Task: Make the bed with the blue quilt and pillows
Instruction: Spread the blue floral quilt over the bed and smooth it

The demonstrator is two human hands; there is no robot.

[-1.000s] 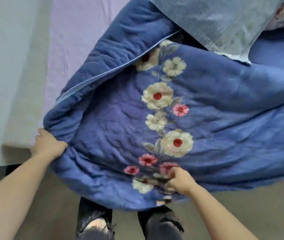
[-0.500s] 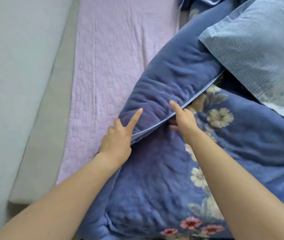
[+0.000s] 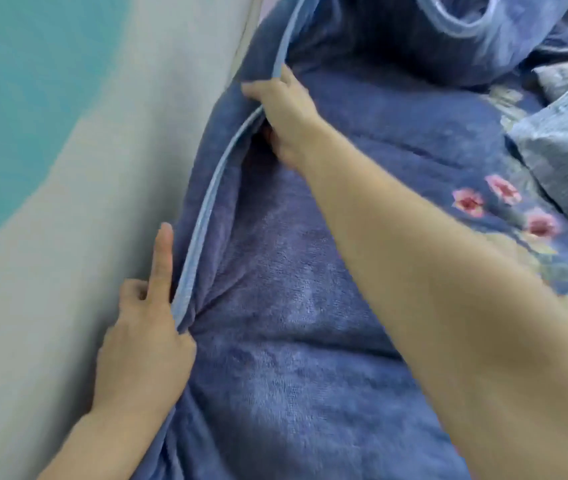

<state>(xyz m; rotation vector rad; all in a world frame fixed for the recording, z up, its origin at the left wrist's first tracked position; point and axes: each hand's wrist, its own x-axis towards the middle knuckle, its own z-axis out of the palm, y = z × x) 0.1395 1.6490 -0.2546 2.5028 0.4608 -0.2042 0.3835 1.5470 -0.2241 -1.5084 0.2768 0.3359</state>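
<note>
Wall (image 3: 50,237) at left, quilt (image 3: 293,341) touching it, pillow (image 3: 566,143) on quilt at right

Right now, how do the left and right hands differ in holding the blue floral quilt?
The left hand is nearer the camera, low on the pale blue piped edge; the right hand is farther up it. The left hand points its index finger straight along the edge; the right hand curls its fingers over it. Both grip the blue floral quilt.
</note>
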